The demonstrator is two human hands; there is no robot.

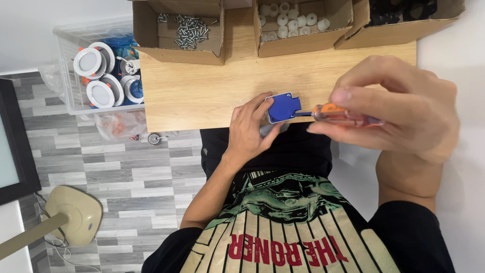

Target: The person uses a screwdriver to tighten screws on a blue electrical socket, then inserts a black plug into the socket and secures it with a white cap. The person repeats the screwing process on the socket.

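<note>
Grey plank flooring lies beneath a pale wooden bench carrying open cardboard boxes, one holding silver screws, another white plastic caps. At the bench's near edge, the left hand grips a small blue square plastic part. The right hand is closed around an orange-handled screwdriver, its tip meeting the part's right side. Fastening seems under way; steady alignment of tip and part matters now.

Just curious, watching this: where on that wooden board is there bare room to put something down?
The wooden board is bare across its middle, between the box of screws and the left hand. It's crowded along the far edge with boxes, and around the blue part.
</note>
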